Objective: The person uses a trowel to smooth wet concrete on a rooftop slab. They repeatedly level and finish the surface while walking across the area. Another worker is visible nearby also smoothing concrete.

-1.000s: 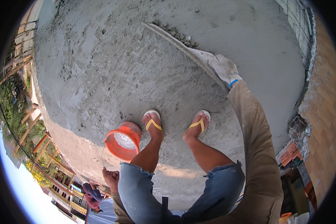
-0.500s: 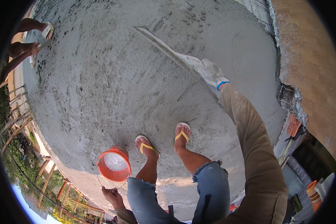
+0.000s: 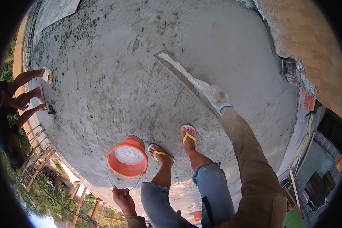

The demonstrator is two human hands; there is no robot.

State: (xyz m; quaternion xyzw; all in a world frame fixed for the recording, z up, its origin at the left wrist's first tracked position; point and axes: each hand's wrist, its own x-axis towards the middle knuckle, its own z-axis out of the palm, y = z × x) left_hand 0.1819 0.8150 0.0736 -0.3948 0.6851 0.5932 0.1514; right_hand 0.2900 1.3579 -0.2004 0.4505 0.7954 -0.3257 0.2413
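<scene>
My right hand [image 3: 218, 97], in a pale cement-stained glove, is closed on the near end of a long cement-smeared straightedge [image 3: 177, 72]. The tool lies slantwise on the grey wet concrete [image 3: 114, 91], its far end pointing up and left. My bare left hand [image 3: 124, 201] grips the thin wire handle of an orange bucket [image 3: 127, 169] beside my left foot. Pale grey powder [image 3: 129, 155] shows inside the bucket, which tilts slightly. Whether its base touches the concrete I cannot tell.
My feet, in yellow-strapped flip-flops [image 3: 163, 154], stand on the concrete. At the far left another person crouches, holding a dark flat trowel [image 3: 51, 107]. Tan tiles [image 3: 304, 45] with a broken edge border the right. Planks [image 3: 295, 190] lie at lower right, wooden framing [image 3: 40, 171] at lower left.
The view has turned and shifted. The straightedge's far end has come nearer along the concrete, and the bucket appears nearer my left foot. More of the other person shows at the left.
</scene>
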